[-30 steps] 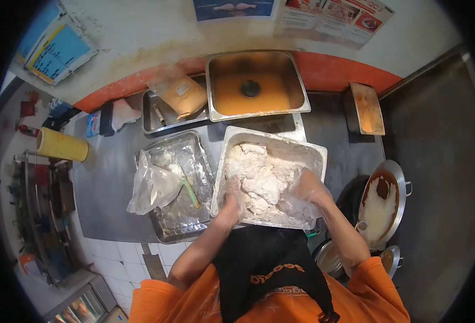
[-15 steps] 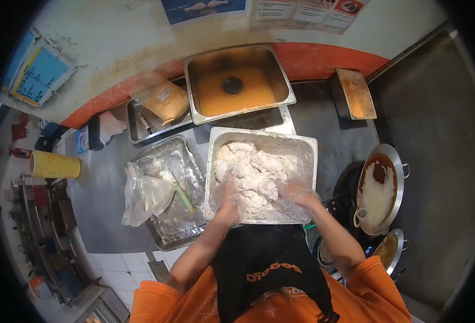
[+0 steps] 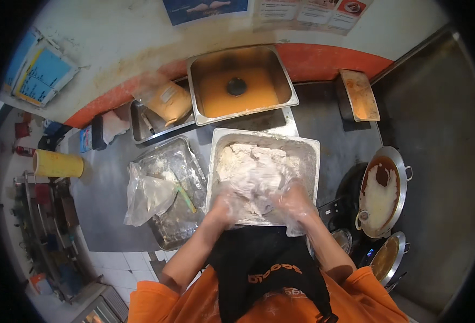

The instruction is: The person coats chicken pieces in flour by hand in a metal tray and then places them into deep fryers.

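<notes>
A deep metal pan [image 3: 312,161] stands in front of me, holding flour-coated pieces [image 3: 248,156] in loose white flour. Both of my hands are inside it, covered by clear plastic gloves. At the pan's near left side is my left hand [image 3: 224,207], its fingers sunk in the flour and blurred. My right hand [image 3: 291,199] is at the near right, its fingers also smeared by motion among the coated pieces. Some pieces between the hands are streaked by movement. Whether either hand grips one of them does not show.
Behind stands a pan of orange liquid [image 3: 210,102] with a dark round thing in it. Left lies a floury tray [image 3: 167,231] with a plastic bag [image 3: 148,196] and a green-handled tool [image 3: 186,198]. Right are a wok of foaming oil [image 3: 380,199] and a smaller wok [image 3: 385,258].
Both hands have moved nearer to me within the pan, and the right one has also shifted inward. The coated pieces between them have been stirred and now blur.
</notes>
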The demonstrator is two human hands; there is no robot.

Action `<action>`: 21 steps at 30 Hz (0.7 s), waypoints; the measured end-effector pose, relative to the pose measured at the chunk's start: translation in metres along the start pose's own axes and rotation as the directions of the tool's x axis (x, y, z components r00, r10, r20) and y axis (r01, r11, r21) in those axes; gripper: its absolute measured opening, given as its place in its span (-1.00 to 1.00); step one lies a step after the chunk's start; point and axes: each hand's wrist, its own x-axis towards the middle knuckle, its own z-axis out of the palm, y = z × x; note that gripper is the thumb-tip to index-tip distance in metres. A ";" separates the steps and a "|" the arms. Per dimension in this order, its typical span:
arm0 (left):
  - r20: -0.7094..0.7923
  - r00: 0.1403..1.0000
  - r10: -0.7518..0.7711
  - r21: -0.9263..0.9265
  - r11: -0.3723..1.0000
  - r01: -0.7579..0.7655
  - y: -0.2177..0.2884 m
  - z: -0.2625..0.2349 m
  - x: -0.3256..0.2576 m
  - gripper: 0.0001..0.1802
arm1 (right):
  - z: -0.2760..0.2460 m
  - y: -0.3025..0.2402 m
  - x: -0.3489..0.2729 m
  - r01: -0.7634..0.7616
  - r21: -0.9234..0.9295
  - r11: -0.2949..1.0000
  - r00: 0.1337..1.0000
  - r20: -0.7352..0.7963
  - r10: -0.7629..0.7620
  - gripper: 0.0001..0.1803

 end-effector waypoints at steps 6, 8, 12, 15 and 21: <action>-0.143 0.886 0.441 0.272 0.878 -0.394 0.005 0.069 -0.050 -0.25 | -0.014 0.039 0.026 -0.417 0.031 0.908 0.907 0.073 0.414 -0.29; -0.357 0.883 0.304 0.533 0.843 -0.075 0.012 0.075 -0.027 -0.38 | 0.012 0.081 0.061 -0.510 -0.070 0.857 0.860 -0.052 0.507 -0.29; -0.254 0.936 0.243 0.896 0.423 0.134 0.025 0.049 0.005 -0.33 | 0.029 0.108 0.055 -0.318 0.507 0.801 0.935 0.031 0.352 -0.30; -0.214 0.972 0.094 0.759 0.642 0.105 0.021 0.059 0.007 -0.27 | 0.041 0.121 0.068 -0.263 0.530 0.806 0.938 -0.055 0.343 -0.34; -0.016 0.999 0.050 0.184 0.982 -0.046 -0.020 -0.021 0.043 -0.36 | 0.010 0.033 0.049 -0.447 0.150 0.882 0.879 -0.109 0.464 -0.40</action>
